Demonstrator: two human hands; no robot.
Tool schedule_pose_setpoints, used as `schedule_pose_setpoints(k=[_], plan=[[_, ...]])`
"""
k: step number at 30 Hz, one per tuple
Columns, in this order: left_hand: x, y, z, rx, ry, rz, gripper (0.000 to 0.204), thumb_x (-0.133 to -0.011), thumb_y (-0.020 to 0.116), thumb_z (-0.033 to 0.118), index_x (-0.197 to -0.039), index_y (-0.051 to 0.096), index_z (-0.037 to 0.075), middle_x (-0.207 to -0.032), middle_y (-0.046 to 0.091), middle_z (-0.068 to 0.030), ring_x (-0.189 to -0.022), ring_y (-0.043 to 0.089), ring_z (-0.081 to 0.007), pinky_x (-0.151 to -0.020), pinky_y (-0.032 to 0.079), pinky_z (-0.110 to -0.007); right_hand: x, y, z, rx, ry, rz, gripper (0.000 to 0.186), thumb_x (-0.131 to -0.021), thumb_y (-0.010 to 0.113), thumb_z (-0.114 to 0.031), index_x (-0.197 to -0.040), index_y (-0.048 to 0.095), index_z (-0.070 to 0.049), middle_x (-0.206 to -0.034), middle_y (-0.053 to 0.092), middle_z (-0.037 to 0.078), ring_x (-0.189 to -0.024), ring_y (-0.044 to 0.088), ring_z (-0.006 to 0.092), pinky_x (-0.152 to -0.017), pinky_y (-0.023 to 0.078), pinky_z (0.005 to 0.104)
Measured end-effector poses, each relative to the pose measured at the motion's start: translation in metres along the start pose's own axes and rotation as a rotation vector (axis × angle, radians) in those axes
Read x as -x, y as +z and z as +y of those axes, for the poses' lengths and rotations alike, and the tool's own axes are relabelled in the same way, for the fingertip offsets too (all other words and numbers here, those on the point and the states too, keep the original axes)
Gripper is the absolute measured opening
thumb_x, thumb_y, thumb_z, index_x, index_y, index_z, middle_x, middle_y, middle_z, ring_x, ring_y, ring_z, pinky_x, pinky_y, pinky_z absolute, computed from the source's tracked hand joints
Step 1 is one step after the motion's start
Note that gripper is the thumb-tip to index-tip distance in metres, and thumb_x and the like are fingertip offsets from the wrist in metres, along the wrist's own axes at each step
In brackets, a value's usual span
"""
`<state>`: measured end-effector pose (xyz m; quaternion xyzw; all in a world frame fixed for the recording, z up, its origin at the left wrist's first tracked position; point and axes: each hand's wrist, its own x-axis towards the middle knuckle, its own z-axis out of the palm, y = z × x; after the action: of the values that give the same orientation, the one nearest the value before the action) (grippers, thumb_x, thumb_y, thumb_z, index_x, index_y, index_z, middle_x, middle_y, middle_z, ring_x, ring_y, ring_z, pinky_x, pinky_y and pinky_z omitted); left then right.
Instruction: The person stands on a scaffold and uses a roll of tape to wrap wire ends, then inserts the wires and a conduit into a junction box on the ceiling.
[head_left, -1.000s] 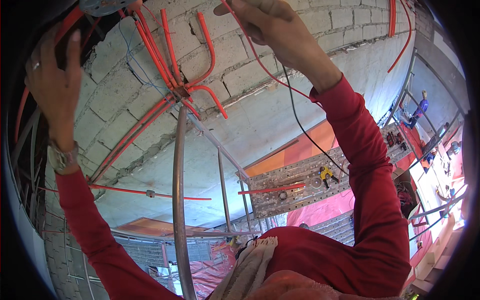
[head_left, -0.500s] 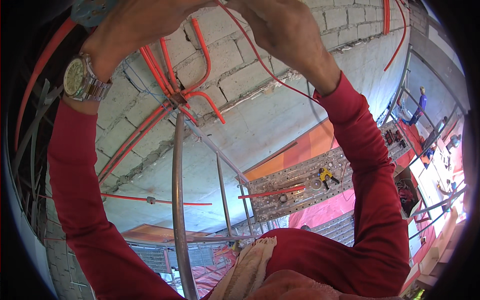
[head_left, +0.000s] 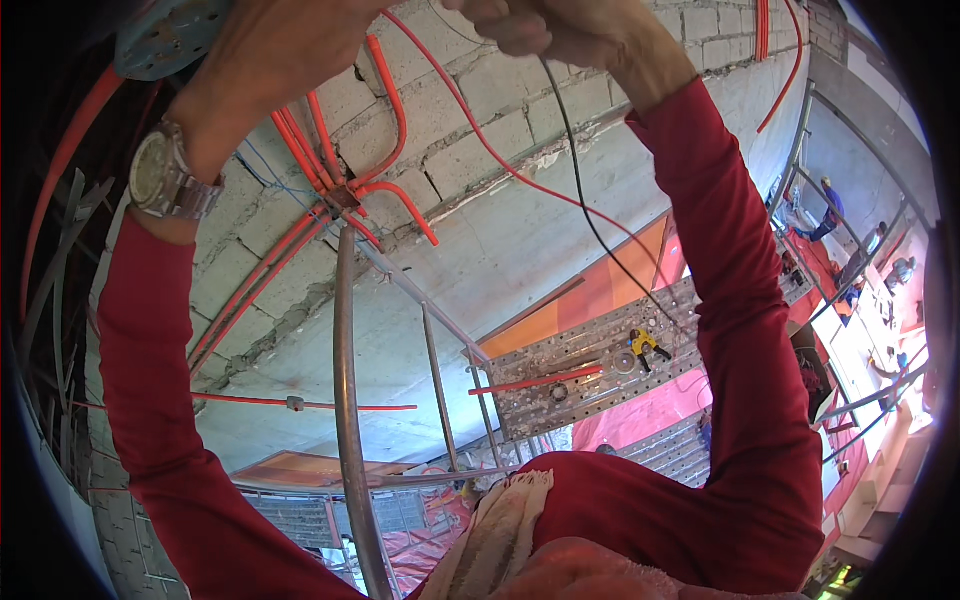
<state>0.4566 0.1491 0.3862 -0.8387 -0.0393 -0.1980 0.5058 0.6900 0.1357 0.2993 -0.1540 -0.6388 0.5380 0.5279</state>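
Both my arms reach up to the top edge. My right hand is closed, its curled fingers around a black wire that hangs down toward the metal platform. My left hand, with a metal-band watch at its wrist, is cut off by the top edge, so its fingers are hidden. A red wire runs down from between the hands, curving to the right. Below my left hand, several orange conduits meet at a small box on the block wall.
A steel post rises close in front of me. On the perforated metal platform lie a yellow-and-black hand tool, a roll of tape and an orange conduit piece. A blue round box hangs upper left. People are far right.
My right hand has moved left and its curled fingers now show. The black wire hangs plainly from it. The red wire's upper end has shifted left.
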Motion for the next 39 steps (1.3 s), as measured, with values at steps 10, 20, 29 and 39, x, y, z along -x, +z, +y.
schedule_pose_setpoints(k=[10,20,29,39], plan=[[0.009,0.023,-0.011,-0.066,0.275,0.283,0.009,-0.075,0.068,0.004,-0.083,0.07,0.007,-0.068,0.063,-0.0068,-0.069,0.067,-0.0259,-0.066,0.052,-0.039,0.004,0.003,-0.002,0.15,0.083,-0.103,0.038,-0.11,0.05,-0.034,-0.104,0.069,-0.002,-0.066,0.041,-0.008,-0.05,0.033,0.0047,-0.042,0.028,0.021],[0.0,0.007,-0.02,0.051,0.127,0.114,0.011,-0.079,0.068,0.007,-0.073,0.06,0.005,-0.066,0.06,-0.0118,-0.063,0.063,-0.0315,-0.061,0.048,-0.043,-0.017,0.042,0.012,2.05,-0.332,0.613,0.022,-0.1,0.059,-0.02,-0.094,0.066,0.0,-0.075,0.068,0.02,-0.076,0.069,0.0346,-0.067,0.052,0.0457],[0.014,0.007,-0.014,0.198,0.083,0.139,0.007,-0.083,0.068,0.007,-0.08,0.065,0.001,-0.068,0.063,-0.0145,-0.065,0.063,-0.0312,-0.062,0.047,-0.043,0.008,0.024,0.023,-0.017,-0.132,-0.07,0.027,-0.108,0.052,-0.011,-0.127,0.063,0.005,-0.096,0.068,0.002,-0.061,0.046,0.0075,-0.056,0.039,0.0219],[0.002,-0.003,-0.025,0.488,0.041,0.197,0.006,-0.088,0.069,0.002,-0.093,0.069,-0.001,-0.075,0.068,-0.0159,-0.064,0.064,-0.0272,-0.058,0.046,-0.037,0.011,0.033,0.032,0.18,-0.368,-0.06,0.018,-0.107,0.056,-0.016,-0.112,0.066,-0.002,-0.086,0.063,-0.001,-0.059,0.043,0.0051,-0.055,0.036,0.0202]])
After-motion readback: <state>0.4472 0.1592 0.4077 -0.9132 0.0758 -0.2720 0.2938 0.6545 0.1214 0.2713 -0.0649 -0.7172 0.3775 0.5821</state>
